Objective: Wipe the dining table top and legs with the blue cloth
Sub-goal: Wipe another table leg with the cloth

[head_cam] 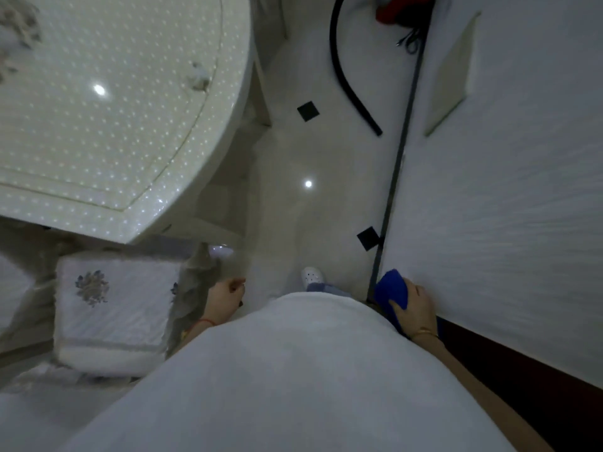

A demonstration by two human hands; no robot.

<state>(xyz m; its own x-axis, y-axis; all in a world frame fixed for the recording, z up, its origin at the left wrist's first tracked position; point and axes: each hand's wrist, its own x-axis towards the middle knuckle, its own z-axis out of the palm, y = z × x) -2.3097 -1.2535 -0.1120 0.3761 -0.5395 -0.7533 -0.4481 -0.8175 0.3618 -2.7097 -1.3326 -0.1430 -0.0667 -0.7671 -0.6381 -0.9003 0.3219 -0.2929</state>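
Note:
The dining table point(107, 119) fills the upper left, its glossy cream top speckled with light dots and edged by an inlaid line. Its legs are hidden under the top. The blue cloth point(393, 288) is bunched in my right hand point(416, 309), low at the right beside the white wall, well away from the table. My left hand point(225, 296) hangs by my hip with its fingers loosely curled and nothing in it, next to the corner of a chair. My white shirt covers the lower middle of the view.
A chair with a white embroidered seat cushion point(114, 308) stands under the table's near edge. A pale tiled floor point(319, 151) with small black inserts runs ahead between table and wall point(505, 190). A black hose point(346, 76) and a red appliance point(401, 8) lie farther along.

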